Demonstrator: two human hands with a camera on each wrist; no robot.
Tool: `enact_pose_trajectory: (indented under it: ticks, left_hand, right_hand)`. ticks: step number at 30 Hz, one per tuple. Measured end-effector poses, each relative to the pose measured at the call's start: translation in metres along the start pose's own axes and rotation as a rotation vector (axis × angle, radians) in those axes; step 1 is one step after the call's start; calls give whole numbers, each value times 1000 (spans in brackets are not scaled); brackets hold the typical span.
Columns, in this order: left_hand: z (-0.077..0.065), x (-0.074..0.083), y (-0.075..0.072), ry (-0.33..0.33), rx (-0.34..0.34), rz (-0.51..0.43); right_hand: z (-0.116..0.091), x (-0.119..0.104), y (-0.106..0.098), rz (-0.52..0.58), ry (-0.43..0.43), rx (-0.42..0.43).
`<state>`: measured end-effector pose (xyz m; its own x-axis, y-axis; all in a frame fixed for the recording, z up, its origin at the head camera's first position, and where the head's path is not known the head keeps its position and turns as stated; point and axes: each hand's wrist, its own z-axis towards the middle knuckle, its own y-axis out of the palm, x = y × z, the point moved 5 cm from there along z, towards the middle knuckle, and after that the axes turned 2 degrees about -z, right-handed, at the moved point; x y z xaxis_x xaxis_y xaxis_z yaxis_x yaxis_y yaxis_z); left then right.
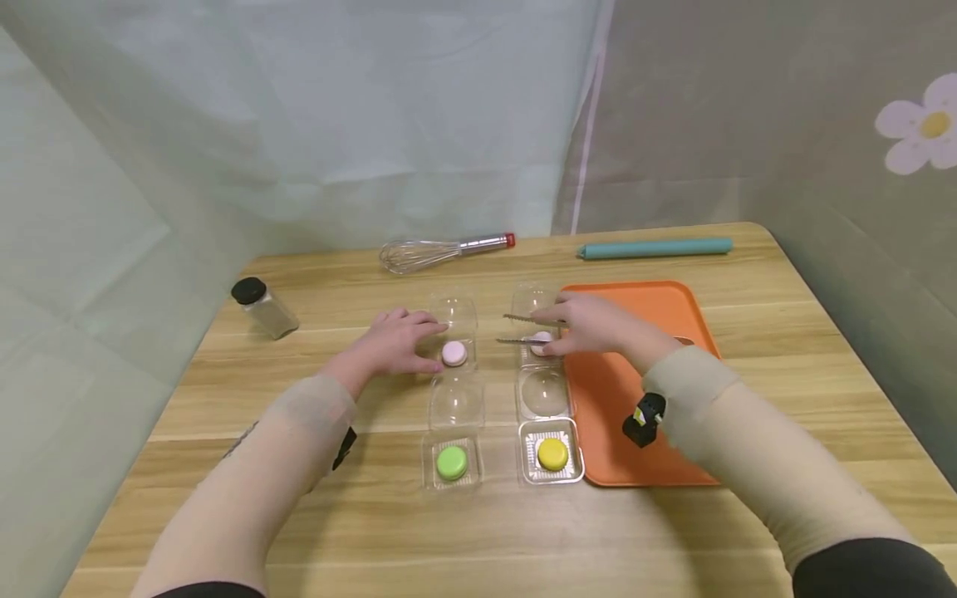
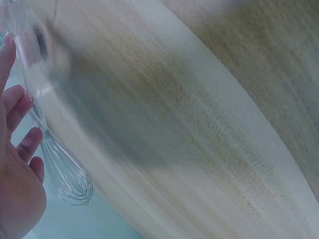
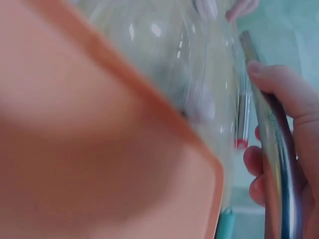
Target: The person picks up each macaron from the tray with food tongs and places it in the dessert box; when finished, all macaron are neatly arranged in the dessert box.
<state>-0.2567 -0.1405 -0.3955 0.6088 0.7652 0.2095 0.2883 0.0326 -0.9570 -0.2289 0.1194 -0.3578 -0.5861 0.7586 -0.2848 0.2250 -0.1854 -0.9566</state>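
In the head view, my right hand [image 1: 594, 322] holds metal tongs [image 1: 516, 341], their two arms apart. The tips point left, above a clear plastic box with a pale pink macaron [image 1: 541, 350]. The right wrist view shows the thumb and fingers around the tongs [image 3: 274, 144]. My left hand [image 1: 396, 342] is spread beside another clear box [image 1: 453, 311], which holds a pink macaron [image 1: 453, 353]; its fingertips are at the box's left edge, and contact is hard to tell. Nearer me, two open boxes hold a green macaron [image 1: 452, 463] and a yellow macaron [image 1: 552, 454].
An orange tray [image 1: 635, 465] lies right of the boxes; a brownish item on it is mostly hidden by my right wrist. Along the back lie a whisk [image 1: 422, 254] and a teal stick [image 1: 658, 248]. A black-capped jar [image 1: 269, 311] lies at the left.
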Motion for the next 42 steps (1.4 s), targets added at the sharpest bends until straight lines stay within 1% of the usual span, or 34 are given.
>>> enact_pose_trajectory:
  ticks: [3,10,18,23,32,39,42]
  left_hand:
    - [0,0,0,1,0,-1]
    - [0,1,0,1,1,6]
    - [1,2,0,0,2,-2]
    - [4,2,-2,4,-2,-1]
    - [4,4,-2,-3,-8,8]
    - [4,8,-4,-4,-8,-1]
    - [4,8,-5,-6,-9,2]
  right_hand:
    - [-10,11,-2,15,9,22]
    - [-31,37,-2,25,54,30]
    - [-56,63,-4,68,174,62]
    - [-70,76,-5,70,213,95]
    - [-95,98,-10,70,312,76]
    - [-111,111,-8,73,345,95]
    - [-118,118,-6,74,373,107]
